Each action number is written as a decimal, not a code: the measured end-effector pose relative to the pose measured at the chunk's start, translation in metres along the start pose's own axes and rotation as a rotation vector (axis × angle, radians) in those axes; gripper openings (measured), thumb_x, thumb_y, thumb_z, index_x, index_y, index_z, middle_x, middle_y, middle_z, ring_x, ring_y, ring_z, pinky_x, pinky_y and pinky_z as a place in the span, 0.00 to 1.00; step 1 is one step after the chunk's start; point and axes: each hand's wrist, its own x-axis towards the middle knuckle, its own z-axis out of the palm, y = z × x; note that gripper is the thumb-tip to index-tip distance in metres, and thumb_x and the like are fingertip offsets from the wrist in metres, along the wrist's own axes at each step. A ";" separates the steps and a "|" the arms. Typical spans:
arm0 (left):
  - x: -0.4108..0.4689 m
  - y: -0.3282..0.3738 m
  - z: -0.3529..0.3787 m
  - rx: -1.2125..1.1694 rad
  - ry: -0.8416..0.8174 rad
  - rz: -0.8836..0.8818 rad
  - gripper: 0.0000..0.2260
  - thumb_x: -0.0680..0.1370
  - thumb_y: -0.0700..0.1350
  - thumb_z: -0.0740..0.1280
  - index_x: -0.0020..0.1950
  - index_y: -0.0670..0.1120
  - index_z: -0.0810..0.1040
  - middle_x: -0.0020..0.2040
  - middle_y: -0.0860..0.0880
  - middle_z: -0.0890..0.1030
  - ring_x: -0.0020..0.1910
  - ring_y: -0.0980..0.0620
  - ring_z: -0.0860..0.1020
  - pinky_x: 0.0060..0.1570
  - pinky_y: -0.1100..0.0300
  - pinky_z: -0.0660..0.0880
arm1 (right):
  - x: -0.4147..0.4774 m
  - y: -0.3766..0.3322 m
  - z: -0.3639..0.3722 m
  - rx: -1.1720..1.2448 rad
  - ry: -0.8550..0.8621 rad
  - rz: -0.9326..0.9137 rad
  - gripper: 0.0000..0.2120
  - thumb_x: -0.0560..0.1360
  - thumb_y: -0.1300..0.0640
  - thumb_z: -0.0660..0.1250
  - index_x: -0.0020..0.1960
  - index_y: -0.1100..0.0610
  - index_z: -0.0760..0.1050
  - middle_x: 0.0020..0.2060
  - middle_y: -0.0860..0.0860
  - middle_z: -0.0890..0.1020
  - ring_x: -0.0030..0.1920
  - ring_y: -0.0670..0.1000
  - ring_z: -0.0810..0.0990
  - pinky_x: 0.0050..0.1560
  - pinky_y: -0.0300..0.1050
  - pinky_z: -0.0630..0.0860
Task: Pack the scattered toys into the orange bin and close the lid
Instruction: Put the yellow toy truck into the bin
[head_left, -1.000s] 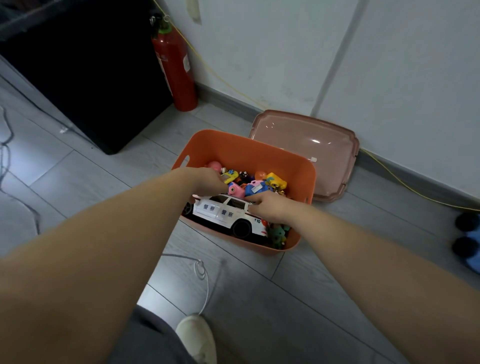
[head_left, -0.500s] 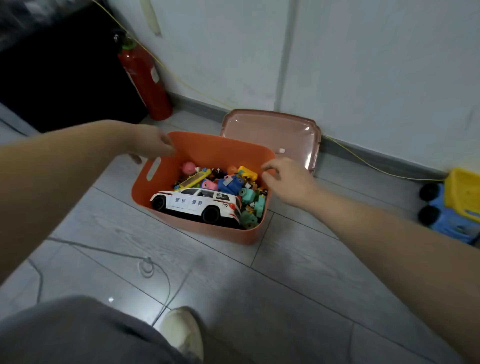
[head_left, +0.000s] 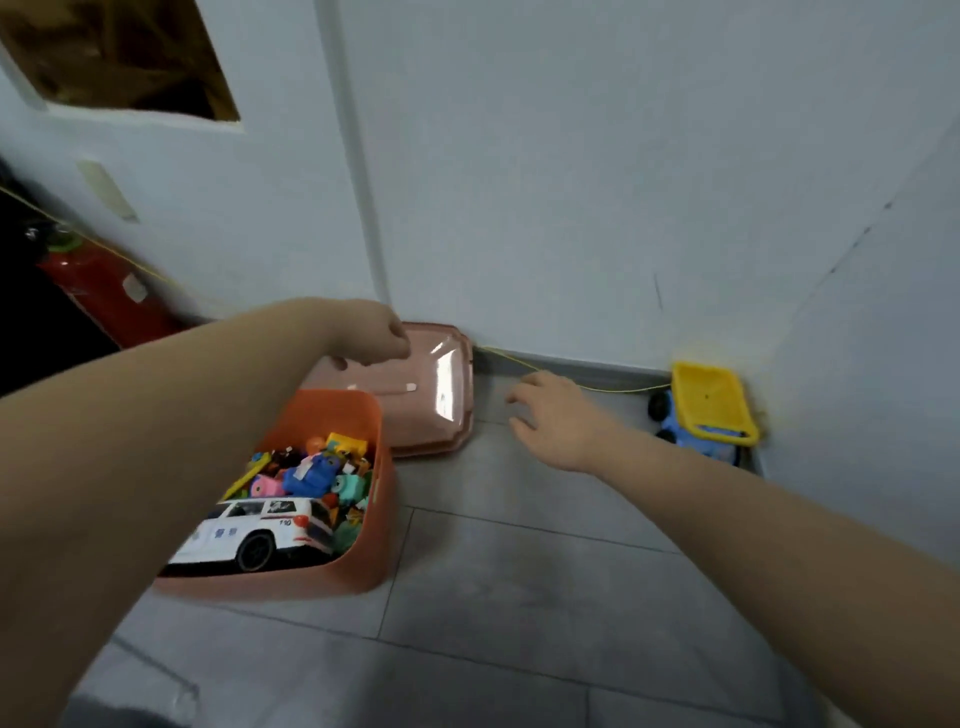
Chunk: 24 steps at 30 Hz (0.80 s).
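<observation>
The lid (head_left: 415, 400) lies flat on the floor (head_left: 519, 597), just behind the orange bin (head_left: 374, 519) and close to the wall's skirting. It is a thin, translucent pinkish plastic shell with chamfered corners, a raised rim and a glossy top that throws back bright glare. It looks light and slightly flexible, and slick enough that a flat palm would probably slide; the rim at two opposite edges seems the safest place to take hold.

The left hand (head_left: 371, 335) hovers over the lid's far left edge, fingers loosely curled and holding nothing. The right hand (head_left: 550, 413) is just beside the lid's right edge, fingers spread, empty and not touching it.

The bin is smooth, rigid-looking orange plastic with rounded corners and is full. A white toy police car (head_left: 260, 530) of hard glossy plastic lies along its near side, with small colourful toys (head_left: 317, 470) heaped behind it. They sit near the rim, so the lid may need pressing to seat.

A blue toy truck with a yellow bed (head_left: 706, 410) stands in the floor's far right corner, against the wall and still unpacked.
</observation>
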 end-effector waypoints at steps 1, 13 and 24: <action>0.005 0.023 0.003 0.030 -0.008 0.040 0.16 0.80 0.52 0.63 0.66 0.49 0.78 0.56 0.47 0.77 0.50 0.47 0.79 0.48 0.49 0.82 | -0.005 0.016 -0.003 -0.019 -0.001 0.035 0.21 0.80 0.49 0.60 0.71 0.54 0.72 0.68 0.57 0.71 0.68 0.61 0.70 0.71 0.52 0.65; 0.066 0.195 0.076 0.296 -0.008 0.290 0.16 0.80 0.51 0.62 0.66 0.51 0.79 0.65 0.49 0.79 0.65 0.48 0.75 0.63 0.59 0.70 | -0.040 0.200 0.014 0.006 -0.038 0.578 0.18 0.79 0.52 0.59 0.66 0.57 0.69 0.63 0.60 0.71 0.62 0.63 0.71 0.61 0.55 0.71; 0.118 0.213 0.133 0.243 -0.085 0.247 0.18 0.80 0.52 0.62 0.70 0.53 0.73 0.64 0.50 0.79 0.63 0.50 0.75 0.61 0.61 0.70 | -0.026 0.285 0.068 0.221 -0.047 0.924 0.39 0.77 0.44 0.65 0.79 0.44 0.45 0.76 0.59 0.36 0.70 0.75 0.58 0.65 0.69 0.69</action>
